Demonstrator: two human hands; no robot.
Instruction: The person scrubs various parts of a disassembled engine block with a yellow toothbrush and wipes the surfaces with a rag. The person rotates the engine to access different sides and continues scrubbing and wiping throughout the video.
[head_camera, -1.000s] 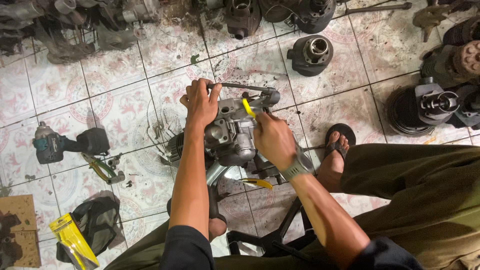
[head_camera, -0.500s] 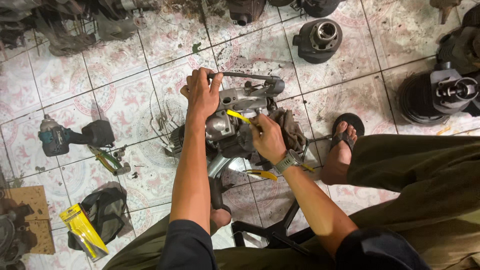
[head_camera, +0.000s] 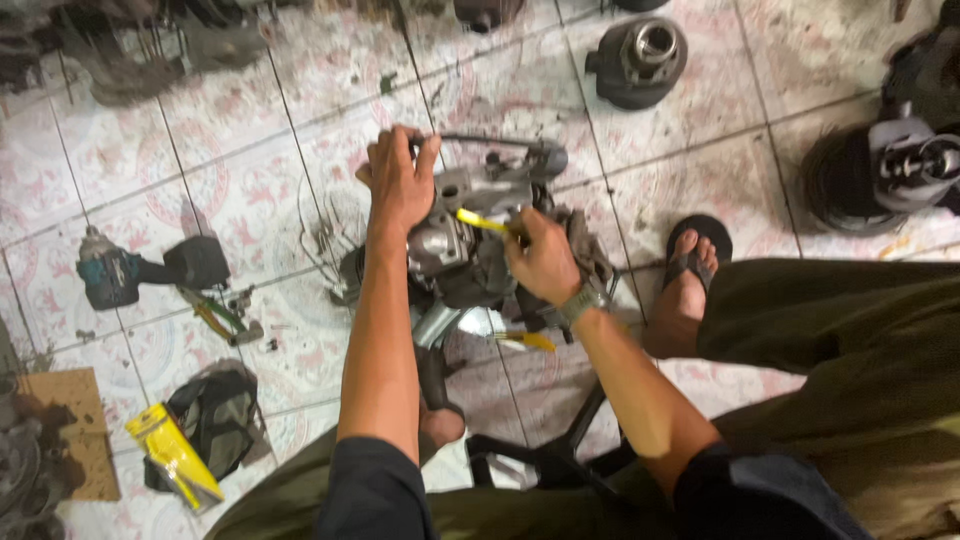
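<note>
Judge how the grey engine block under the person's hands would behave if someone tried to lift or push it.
The engine block looks like solid cast metal, so it is probably heavy for its size and fully stiff. Its lumpy shape should resist rolling but might tip, which may be why the left hand steadies its top. Its grimy surface could be slippery.

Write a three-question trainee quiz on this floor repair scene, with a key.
1. True or false: the left hand grips the top of the engine assembly.
2. The right hand holds a tool with a handle of which colour? A red, B yellow, C blue.
3. Fill in: the power drill lies on the tiled ____.

Key: 1 true. 2 B, the yellow-handled tool. 3 floor.
</note>
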